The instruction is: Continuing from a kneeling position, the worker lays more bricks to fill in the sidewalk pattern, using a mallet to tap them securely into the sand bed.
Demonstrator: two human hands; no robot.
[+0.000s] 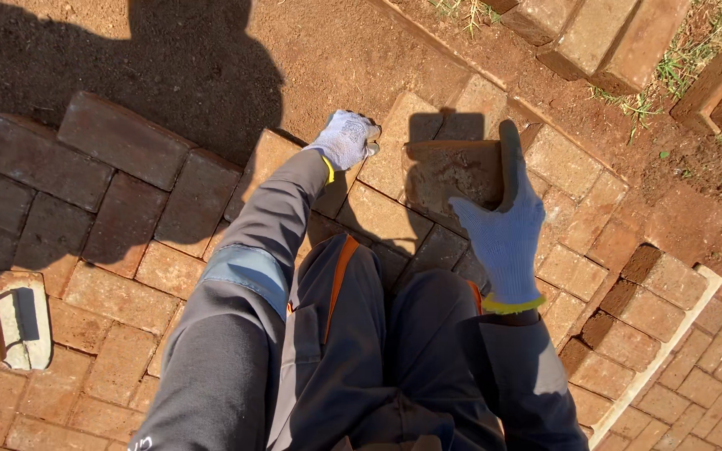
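Brick (449, 171) between gloved hands (503, 230)

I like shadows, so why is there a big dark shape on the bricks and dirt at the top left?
In the head view, strong sun casts the person's own shadow over the soil and paving bricks; the left hand and right hand are brightly lit; the brick under the right hand lies partly in shade; everything looks sharp.

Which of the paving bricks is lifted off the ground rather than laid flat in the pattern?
The brick in the right hand, tilted above the paving at the edge of the bare soil. All others lie flat or stacked; the left hand rests on laid ones.
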